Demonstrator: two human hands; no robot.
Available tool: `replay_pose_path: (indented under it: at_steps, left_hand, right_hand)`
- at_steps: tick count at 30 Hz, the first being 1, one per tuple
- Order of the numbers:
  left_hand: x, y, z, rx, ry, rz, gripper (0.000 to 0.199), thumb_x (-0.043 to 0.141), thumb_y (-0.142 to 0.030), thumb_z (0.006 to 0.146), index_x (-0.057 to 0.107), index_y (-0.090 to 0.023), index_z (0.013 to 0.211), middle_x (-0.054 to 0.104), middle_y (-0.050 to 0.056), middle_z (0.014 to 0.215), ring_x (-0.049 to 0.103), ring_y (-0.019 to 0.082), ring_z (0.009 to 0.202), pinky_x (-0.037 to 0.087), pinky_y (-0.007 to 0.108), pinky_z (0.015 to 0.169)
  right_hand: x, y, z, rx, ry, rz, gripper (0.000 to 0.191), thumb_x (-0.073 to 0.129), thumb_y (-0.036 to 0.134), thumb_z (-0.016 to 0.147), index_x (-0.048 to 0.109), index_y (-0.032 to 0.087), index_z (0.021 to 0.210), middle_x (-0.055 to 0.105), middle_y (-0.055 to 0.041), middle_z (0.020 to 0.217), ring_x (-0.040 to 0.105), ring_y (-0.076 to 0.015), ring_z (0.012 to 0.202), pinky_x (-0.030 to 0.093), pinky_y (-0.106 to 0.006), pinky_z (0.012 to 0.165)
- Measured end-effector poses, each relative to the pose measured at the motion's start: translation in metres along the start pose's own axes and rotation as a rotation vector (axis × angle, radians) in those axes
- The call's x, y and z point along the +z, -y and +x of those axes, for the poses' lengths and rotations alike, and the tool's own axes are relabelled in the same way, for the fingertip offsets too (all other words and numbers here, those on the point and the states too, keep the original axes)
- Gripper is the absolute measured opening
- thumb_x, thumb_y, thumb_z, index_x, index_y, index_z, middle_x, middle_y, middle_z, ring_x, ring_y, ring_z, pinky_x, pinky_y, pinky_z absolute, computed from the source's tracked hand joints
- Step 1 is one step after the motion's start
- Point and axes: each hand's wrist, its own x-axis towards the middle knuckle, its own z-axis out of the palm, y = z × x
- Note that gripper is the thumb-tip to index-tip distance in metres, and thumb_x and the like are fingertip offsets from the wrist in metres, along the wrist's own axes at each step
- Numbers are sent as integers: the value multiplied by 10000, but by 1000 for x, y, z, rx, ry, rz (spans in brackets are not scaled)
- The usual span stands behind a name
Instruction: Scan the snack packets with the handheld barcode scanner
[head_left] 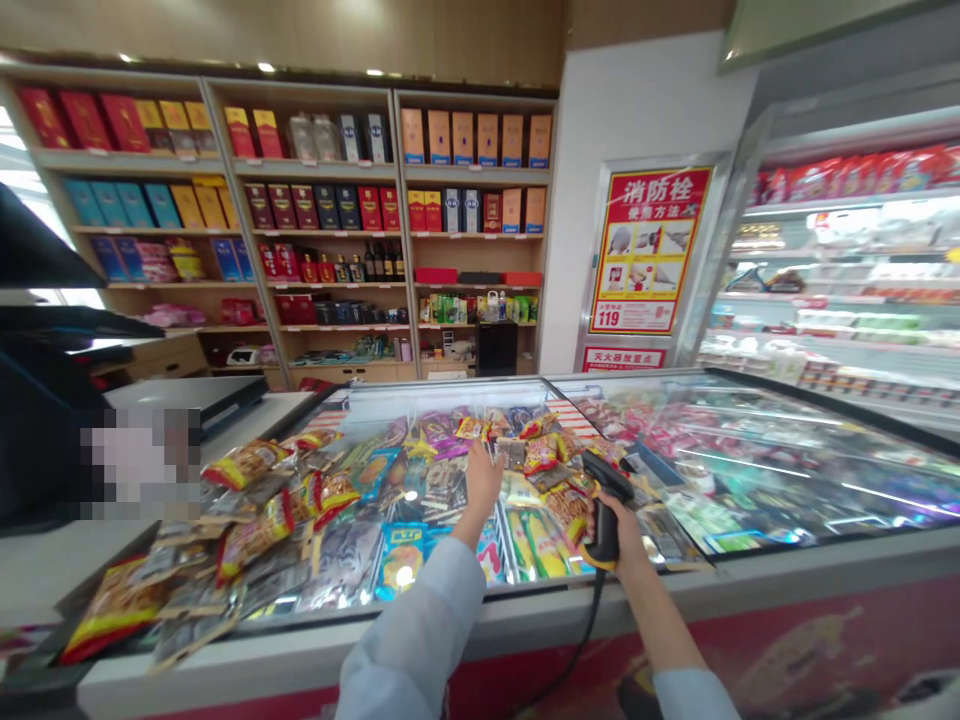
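Black scanner (605, 535) — gripped in right hand (627, 537); snack packet (472, 428) just beyond left hand (484, 480) — cannot tell whether pinched.

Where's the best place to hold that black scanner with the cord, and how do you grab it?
Probably by the handle of the black scanner, coming from the right, where the right hand holds it now. The handle is slim and stands roughly upright below the wider head, so fingers can wrap around it. The cord hangs down from its bottom end, out of the way.
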Motion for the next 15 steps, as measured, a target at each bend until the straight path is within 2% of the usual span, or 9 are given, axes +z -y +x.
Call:
replay_pose_path:
  at_steps: [2,7,15]
  left_hand:
    - [4,2,2,-29,-2,62,524,565,-278,821,389,-95,1278,512,251,1270,480,331,1251,379,440,1004]
    - [12,-3,0,-50,86,260,520,571,-325,849,399,-66,1266,536,225,1233,499,292,1226,375,358,998]
    - [16,0,1,-3,106,439,600,582,-370,847,392,-35,1307,585,202,1174,551,281,1136,395,340,943]
  right_hand:
    - [-1,-1,-1,58,-31,50,297,711,431,633,544,186,617,517,7,427,463,-126,337,373,-242,319]
    - [1,-2,-5,111,-86,117,304,746,398,598,556,163,567,527,-2,416,460,-101,339,365,-202,322]
    - [9,-1,-11,38,-140,181,269,781,336,540,596,163,629,579,9,488,462,-95,321,368,-205,293]
